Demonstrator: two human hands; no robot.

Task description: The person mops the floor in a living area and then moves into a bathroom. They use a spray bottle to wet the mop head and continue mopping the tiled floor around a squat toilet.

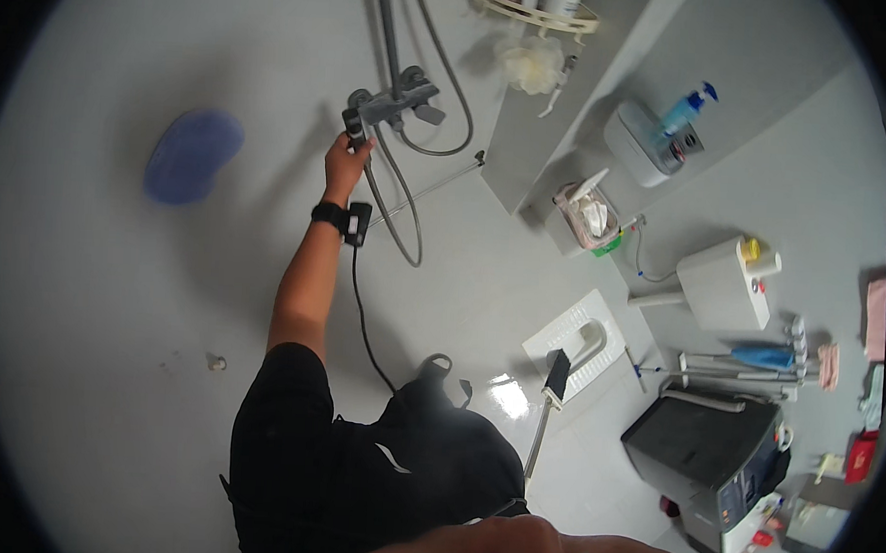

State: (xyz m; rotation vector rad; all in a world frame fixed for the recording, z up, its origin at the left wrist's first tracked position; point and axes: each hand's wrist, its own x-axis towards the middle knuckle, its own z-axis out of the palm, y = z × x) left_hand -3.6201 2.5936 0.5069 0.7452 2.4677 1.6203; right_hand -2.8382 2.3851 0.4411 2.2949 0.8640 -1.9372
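Note:
My left hand (347, 165) reaches out to the wall, its fingers wrapped around a dark handheld sprayer (354, 125) at the left end of the shower mixer (399, 103). A grey flexible hose (417, 237) hangs in a loop beside my wrist. On that wrist sits a black strap with a small black box (357, 224), and a cable runs down from it. My right hand is out of view. A long-handled scrub brush (557, 376) slants from beside my body, its black bristle head over the white squat toilet (582, 340); what holds its lower end is hidden.
A blue mat (194, 157) is on the wall at left. Past the squat toilet are a cistern (721, 283), a lidded waste bin (585, 216), hanging mops (762, 358) and a dark washing machine (704, 448). A corner shelf (535, 15) holds bottles. The floor shines near the brush.

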